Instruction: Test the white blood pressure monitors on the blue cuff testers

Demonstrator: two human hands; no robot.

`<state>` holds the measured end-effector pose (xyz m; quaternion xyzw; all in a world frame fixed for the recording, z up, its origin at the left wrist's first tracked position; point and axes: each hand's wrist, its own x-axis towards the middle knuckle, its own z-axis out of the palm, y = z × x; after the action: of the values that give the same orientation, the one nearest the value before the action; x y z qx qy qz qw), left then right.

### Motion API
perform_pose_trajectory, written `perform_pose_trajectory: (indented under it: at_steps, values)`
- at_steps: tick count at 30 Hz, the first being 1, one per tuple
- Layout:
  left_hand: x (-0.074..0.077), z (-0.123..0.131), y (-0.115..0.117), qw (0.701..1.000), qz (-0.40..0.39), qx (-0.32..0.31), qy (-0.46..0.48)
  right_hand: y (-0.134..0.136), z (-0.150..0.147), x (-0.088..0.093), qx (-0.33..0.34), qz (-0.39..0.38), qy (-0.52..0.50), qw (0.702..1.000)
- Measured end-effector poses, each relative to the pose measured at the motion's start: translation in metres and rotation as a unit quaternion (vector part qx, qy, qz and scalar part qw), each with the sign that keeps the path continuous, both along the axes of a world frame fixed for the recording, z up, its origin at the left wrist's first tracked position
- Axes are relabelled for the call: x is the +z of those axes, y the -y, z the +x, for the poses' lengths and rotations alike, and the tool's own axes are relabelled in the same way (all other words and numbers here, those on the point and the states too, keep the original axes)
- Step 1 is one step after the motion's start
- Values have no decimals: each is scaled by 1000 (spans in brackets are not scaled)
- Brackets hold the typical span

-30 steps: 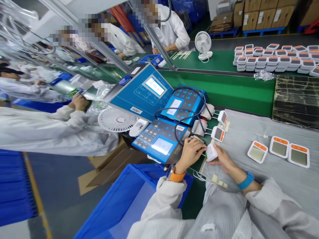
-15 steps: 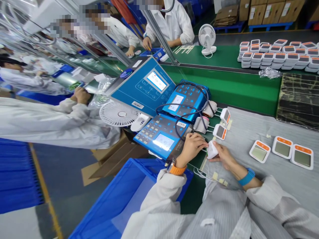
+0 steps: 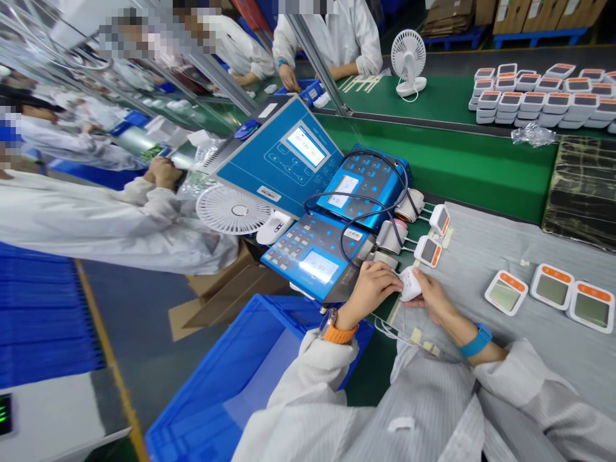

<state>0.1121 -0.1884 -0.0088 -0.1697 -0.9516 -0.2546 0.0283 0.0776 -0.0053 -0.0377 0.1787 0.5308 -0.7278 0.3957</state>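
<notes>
My right hand (image 3: 433, 296) grips a small white blood pressure monitor (image 3: 410, 284), its printed back turned up toward me. Against the monitor's left edge, the fingertips of my left hand (image 3: 374, 285) are pinched together; what lies between them is hidden. Just beyond, two like monitors, the nearer one (image 3: 428, 251) and the farther one (image 3: 439, 220), are joined by thin tubes to rolled white cuffs (image 3: 391, 236). Three more monitors with orange strips, one of them set apart (image 3: 505, 292), lie face up to my right on the grey mat (image 3: 474, 256).
Blue test instruments (image 3: 315, 256) with looping dark cables stand left of my hands, beside a white fan (image 3: 235, 210). A blue bin (image 3: 192, 391) sits below the bench edge. Stacked monitors (image 3: 534, 102) fill the far green bench. Co-workers in white coats work left and opposite.
The camera view has shifted slightly, moving the background. Both hands stay at the same monitor, which has tilted a little; my left fingers remain against its edge.
</notes>
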Motion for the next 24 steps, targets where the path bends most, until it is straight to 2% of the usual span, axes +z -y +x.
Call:
perform_pose_trajectory:
  at_steps: [5,10,20,24]
  values:
    - [3,-3,2,999,24,11,38,4,0,1,5,13,-37,999]
    - [6,-4,3,997,16,15,71,5,0,1,6,19,-54,998]
    - [7,-14,5,996,34,-3,80,8,0,4,27,37,-58,997]
    - [12,-8,-1,998,3,14,64,10,2,3,27,28,-75,996]
